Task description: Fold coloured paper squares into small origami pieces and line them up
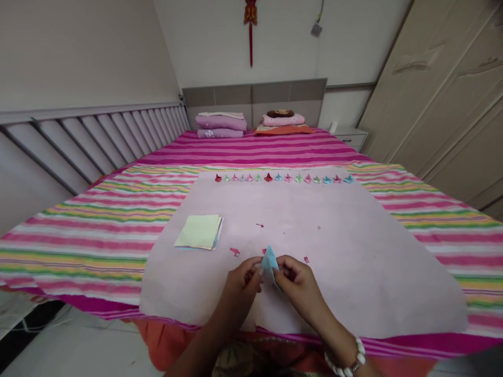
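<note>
A light blue sheet of folded paper (269, 263) stands up between my two hands, its pointed tip upward. My left hand (245, 277) pinches its left edge between thumb and fingers. On the opposite edge, my right hand (296, 280) grips the paper, thumb in front; a white bead bracelet circles that wrist. Beneath and around the hands lies a pale pink sheet (338, 293). To the left of my left hand rests a stack of square papers (199, 231), pale green on top.
A row of small folded paper pieces (268, 177) in several colours runs along the sheet's far edge. Small red marks or scraps (234, 252) dot the sheet. The striped bed (90, 225) extends around it, with folded bedding (221, 124) by the headboard and a railing (106, 131) at left.
</note>
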### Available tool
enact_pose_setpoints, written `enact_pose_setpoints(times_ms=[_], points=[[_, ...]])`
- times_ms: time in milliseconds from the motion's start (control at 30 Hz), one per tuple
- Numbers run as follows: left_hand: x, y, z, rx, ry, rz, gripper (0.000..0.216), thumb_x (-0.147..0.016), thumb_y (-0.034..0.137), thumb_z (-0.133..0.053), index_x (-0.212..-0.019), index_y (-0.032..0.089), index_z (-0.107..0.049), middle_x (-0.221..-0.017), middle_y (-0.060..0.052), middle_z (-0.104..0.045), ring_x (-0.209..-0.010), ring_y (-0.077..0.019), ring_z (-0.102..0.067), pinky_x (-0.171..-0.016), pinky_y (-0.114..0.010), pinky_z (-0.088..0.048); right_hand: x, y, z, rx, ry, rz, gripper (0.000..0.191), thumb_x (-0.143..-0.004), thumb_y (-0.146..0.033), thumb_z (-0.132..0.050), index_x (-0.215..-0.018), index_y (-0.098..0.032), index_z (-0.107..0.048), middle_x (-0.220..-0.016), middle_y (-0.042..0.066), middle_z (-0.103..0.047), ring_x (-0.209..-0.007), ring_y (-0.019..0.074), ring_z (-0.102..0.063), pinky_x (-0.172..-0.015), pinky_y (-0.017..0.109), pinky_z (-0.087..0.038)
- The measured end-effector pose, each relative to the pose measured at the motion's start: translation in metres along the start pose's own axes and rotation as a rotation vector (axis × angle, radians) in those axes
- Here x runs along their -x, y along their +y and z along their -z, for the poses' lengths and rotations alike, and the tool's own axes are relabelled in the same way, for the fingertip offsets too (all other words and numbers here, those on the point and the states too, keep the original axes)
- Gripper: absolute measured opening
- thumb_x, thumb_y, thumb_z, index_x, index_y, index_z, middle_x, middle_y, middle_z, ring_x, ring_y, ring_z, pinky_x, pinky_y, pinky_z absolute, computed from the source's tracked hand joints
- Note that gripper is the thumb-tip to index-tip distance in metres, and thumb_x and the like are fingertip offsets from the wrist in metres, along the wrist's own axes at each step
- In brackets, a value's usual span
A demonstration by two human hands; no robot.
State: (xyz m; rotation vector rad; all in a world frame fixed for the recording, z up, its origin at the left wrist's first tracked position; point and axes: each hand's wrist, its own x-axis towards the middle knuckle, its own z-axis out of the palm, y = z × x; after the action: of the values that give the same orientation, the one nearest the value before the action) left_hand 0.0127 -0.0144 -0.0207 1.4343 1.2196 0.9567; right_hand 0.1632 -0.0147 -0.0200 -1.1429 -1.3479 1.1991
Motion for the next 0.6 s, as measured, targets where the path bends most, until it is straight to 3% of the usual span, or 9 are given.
enact_pose_setpoints(times_ms=[133,300,400,500,600], points=[[0.005,0.014,-0.010,-0.077,0.060,-0.014,0.046,-0.087,0.037,-0.047,-0.125,0.011,-0.051,-0.078,-0.003,-0.063,-0.066,-0.0156,-0.059,-0.064,-0.028,-0.048,0.003,0.003,-0.007,0.285,0.136,0.226,0.013,-0.084,-0.023,-0.053,-0.078,-0.018,-0.064,-0.064,0.000,-0.058,-0.057,0.0145,-0.052,-0.054,0.025,-0.041],[0.004,0.022,-0.012,-0.214,0.027,0.000,0.040,-0.087,0.029,-0.045,-0.121,0.010,-0.054,-0.072,-0.003,-0.066,-0.065,-0.0182,-0.062,-0.061,-0.028,-0.046,0.009,0.005,-0.013,0.458,0.166,0.425,0.016,-0.087,-0.014,-0.048,-0.089,-0.020,-0.063,-0.077,0.005,-0.063,-0.067,0.0176,-0.059,-0.061,0.028,-0.047],[0.002,0.017,-0.012,-0.214,0.063,-0.012,0.039,-0.086,0.021,-0.042,-0.121,0.010,-0.055,-0.084,-0.008,-0.070,-0.076,-0.0207,-0.065,-0.071,-0.031,-0.048,0.011,0.009,-0.015,0.562,0.182,0.530,0.019,-0.088,-0.012,-0.046,-0.093,-0.020,-0.062,-0.077,0.005,-0.063,-0.069,0.0190,-0.059,-0.062,0.030,-0.048],[0.000,0.013,-0.013,-0.226,0.080,-0.028,0.042,-0.086,0.020,-0.041,-0.124,0.009,-0.055,-0.098,-0.013,-0.071,-0.089,-0.0230,-0.065,-0.081,-0.034,-0.048,0.011,0.012,-0.017,0.619,0.222,0.574,0.020,-0.088,-0.010,-0.044,-0.094,-0.019,-0.060,-0.079,0.006,-0.062,-0.072,0.0202,-0.059,-0.063,0.032,-0.049],[0.001,0.013,-0.014,-0.297,0.077,-0.018,0.048,-0.088,0.024,-0.038,-0.132,0.007,-0.049,-0.094,-0.013,-0.072,-0.085,-0.0243,-0.066,-0.077,-0.035,-0.049,0.010,0.012,-0.017,0.606,0.252,0.566,0.020,-0.088,-0.009,-0.045,-0.096,-0.019,-0.060,-0.080,0.006,-0.062,-0.073,0.0201,-0.060,-0.064,0.032,-0.049]])
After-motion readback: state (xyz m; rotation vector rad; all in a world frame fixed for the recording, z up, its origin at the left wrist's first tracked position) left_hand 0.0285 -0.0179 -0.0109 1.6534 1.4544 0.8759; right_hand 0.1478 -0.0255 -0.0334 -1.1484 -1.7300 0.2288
